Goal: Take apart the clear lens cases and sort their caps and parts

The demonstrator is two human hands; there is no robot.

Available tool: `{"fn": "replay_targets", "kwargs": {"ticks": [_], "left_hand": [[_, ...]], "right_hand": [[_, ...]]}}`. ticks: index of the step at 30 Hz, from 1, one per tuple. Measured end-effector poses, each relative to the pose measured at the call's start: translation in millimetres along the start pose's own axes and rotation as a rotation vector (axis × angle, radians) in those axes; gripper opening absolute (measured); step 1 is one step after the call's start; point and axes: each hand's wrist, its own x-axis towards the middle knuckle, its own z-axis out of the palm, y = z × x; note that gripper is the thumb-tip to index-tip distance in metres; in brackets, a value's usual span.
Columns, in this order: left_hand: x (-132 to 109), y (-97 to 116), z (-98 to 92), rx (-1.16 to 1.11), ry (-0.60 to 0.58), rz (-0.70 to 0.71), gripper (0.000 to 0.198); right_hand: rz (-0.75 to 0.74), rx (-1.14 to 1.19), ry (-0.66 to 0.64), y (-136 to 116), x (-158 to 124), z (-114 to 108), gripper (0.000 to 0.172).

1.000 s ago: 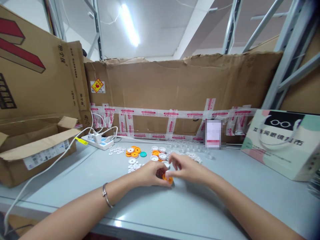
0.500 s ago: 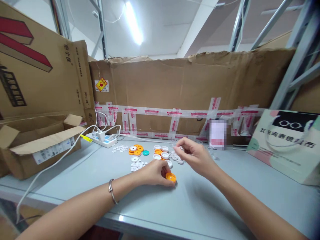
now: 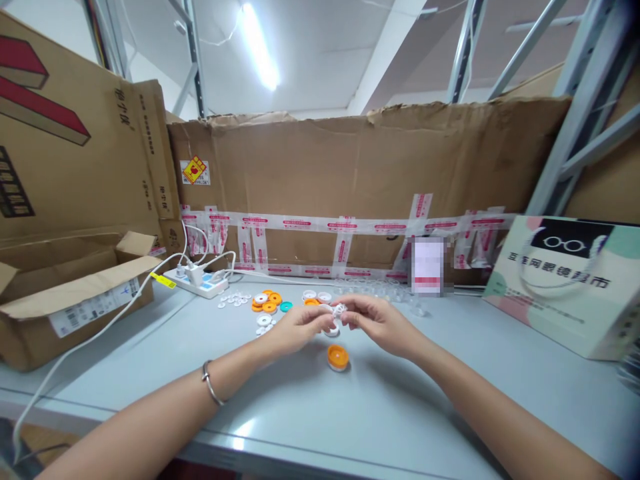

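Observation:
An orange disc-shaped part with a pale underside rests on the table in front of my hands, touched by neither. My right hand pinches a small white part, its exact shape too small to make out. Close on its left is my left hand, thumb and fingers pressed together beside the white parts; what they grip is hidden. Behind the hands are white rings and an orange one. To the left lie orange discs, a teal disc and small white pieces.
A power strip with white cables and an open carton are on the left. Clear cups line the back before a large cardboard sheet. A printed bag stands at the right.
My left hand has let go of the orange part and moved up and left. My right hand has lowered toward it with a white part. The view has shifted slightly.

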Motion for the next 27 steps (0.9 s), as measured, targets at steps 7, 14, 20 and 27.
{"fn": "replay_targets", "kwargs": {"ticks": [7,14,20,27], "left_hand": [[-0.6,4.5,3.3,-0.250,0.053,-0.025,0.025],[-0.6,1.8,-0.3,-0.274,0.177,-0.049,0.023],[-1.3,0.9,0.6,-0.016,0.287,0.039,0.023],[-4.1,0.5,1.4,0.335,0.326,0.236,0.016]], "right_hand": [[-0.111,-0.047,-0.019,1.8,0.8,4.7,0.023],[0.001,0.089,0.118,5.2,1.9,14.1,0.027],[0.112,0.294,0.113,6.1,3.9,16.5,0.031],[0.284,0.420,0.185,5.7,7.5,22.8,0.037]]}}
